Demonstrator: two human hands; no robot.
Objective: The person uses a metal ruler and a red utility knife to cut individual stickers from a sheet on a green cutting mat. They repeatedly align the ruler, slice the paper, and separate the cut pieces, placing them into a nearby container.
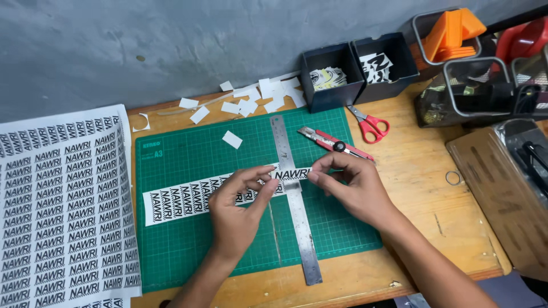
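Paper strip [194, 201], white with rows of slanted black lettering, lies across our green cutting mat [188, 251], its right end crossing the steel ruler [297, 217]. Our left hand [237, 214] and right hand [354, 188] each pinch that end between thumb and fingertips. A red utility knife [334, 144] and red-handled scissors [370, 124] rest just beyond.

cutting mat [188, 239] green, gridded | scissors [370, 124] red-handled | sticker sheet [63, 211] white, black lettering | ruler [297, 211] silver
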